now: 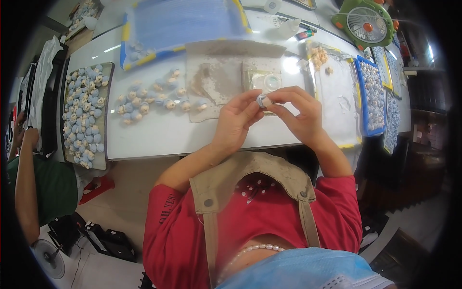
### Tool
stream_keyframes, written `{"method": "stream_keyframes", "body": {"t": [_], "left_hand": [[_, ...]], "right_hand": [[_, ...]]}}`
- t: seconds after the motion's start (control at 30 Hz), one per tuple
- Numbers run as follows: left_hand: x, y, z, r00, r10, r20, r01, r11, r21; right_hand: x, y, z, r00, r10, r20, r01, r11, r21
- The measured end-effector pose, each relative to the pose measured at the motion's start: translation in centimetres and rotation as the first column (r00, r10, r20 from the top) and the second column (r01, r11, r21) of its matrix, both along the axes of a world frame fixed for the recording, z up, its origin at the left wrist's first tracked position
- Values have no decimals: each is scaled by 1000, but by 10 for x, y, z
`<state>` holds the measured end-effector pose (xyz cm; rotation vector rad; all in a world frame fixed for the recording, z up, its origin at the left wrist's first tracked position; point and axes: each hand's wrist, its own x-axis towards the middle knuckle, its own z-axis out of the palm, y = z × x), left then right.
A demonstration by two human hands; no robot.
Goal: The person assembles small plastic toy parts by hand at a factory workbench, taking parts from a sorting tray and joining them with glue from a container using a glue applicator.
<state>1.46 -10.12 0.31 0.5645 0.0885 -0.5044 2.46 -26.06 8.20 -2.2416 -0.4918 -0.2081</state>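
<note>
The left hand (235, 118) and right hand (302, 110) pinched a small blue-and-cream figure (262, 100) between their fingertips, over the counter (161, 139). To the left lay a loose cluster of similar figures (137, 105), then a packed tray (110, 77); to the right, peach-coloured pieces (318, 57) on a white-lined tray (334, 113) and a crowded blue tray (363, 115). Work appeared partway: the held figure seemed unfinished, though which groups were done or waiting could not be told
</note>
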Motion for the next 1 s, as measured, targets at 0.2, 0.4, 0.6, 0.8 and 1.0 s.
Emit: {"method": "stream_keyframes", "body": {"t": [0.2,0.4,0.6,0.8,1.0], "left_hand": [[-1,6,0,979,75,191,-113,974,199],[-2,20,5,963,18,269,-136,894,427],[-9,16,8,999,-33,6,33,999,13],[-11,27,15,981,-177,-80,173,984,-50],[13,32,40,924,-373,83,339,900,273]], "right_hand": [[-4,11,-1,997,-66,-45,68,997,40],[-4,13,-5,983,134,122,-127,990,-65],[-2,23,1,949,199,243,-168,976,-142],[-1,24,-8,943,203,263,-176,977,-122],[-7,10,-3,947,267,181,-251,962,-108]]}}
